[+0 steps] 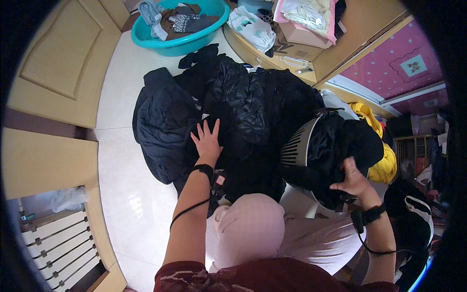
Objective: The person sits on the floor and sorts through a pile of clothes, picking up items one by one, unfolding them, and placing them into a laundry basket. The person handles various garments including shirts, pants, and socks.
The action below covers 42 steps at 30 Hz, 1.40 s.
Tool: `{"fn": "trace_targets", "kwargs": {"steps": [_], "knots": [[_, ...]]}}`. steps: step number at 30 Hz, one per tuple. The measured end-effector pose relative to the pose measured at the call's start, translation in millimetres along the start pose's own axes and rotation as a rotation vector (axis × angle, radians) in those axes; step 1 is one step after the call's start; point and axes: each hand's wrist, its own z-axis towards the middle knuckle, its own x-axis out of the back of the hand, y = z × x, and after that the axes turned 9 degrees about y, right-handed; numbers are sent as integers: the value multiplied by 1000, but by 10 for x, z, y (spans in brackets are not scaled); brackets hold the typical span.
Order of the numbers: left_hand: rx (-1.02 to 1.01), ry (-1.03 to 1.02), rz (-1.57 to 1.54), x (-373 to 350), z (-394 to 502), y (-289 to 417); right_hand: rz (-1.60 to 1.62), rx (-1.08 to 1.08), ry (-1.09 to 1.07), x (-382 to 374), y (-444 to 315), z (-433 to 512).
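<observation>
Fingers spread, my left hand (207,142) rests on a heap of black clothes (240,109) on the floor. Part of the heap is a dark grey padded garment (164,124) at its left side. My right hand (354,179) is at dark clothing (337,146) in a light slatted laundry basket (301,142); its thumb and fingers are apart. Whether the right fingers touch the cloth is hard to tell. The basket leans against the right side of the heap.
A turquoise basin (175,47) of clothes stands at the top. Beside it, a low shelf (240,45) bears a white drawstring bag (251,29) and a cardboard box (295,47). Yellow cloth (383,166) lies right of the basket. Wooden cabinets (51,157) line the left.
</observation>
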Motion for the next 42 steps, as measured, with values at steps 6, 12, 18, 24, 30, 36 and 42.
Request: {"fn": "trace_targets", "kwargs": {"steps": [6, 12, 18, 24, 30, 36, 42], "knots": [[22, -65, 66, -137, 76, 41, 88, 199, 82, -304, -154, 25], [23, 326, -553, 196, -512, -403, 269, 410, 348, -268, 211, 43], [552, 472, -1133, 611, -1198, -759, 1056, 276, 628, 498, 865, -450], [983, 295, -1907, 924, -1462, -573, 420, -123, 237, 100, 561, -248], [621, 50, -1727, 1326, -1214, -266, 585, 369, 546, 308, -557, -362], [-486, -82, -1726, 2029, -749, 434, 960, 689, 20, 123, -1812, -172], [-382, -220, -1929, 2126, -616, 490, 1189, 599, 102, 41, -2068, 227]]}}
